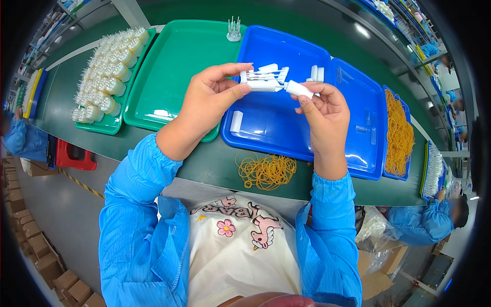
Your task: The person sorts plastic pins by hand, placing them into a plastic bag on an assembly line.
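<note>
Bench (204, 171): dark green, carries everything here. Blue tray (271, 123): right under my hands; a fumbled part would likely land in it, or skip off its near rim. Yellow rubber-band heap (268, 172): loose on the bench, just my side of that rim; a part bouncing in there could be lost among the loops.

White pronged cluster (263, 85): over the blue tray, my left grip (207, 100) closed on its left end, thin prongs pointing right. Hold is at one end only, so any sideways push could twist it in my fingers and throw the prongs out of line.

White cylindrical piece (299, 90): pinched by my right grip (327, 110), thumb against fingers, at a prong's tip. Seated or only touching, I can't quite tell. Pressed on askew, it could bend the prong or squirt free
</note>
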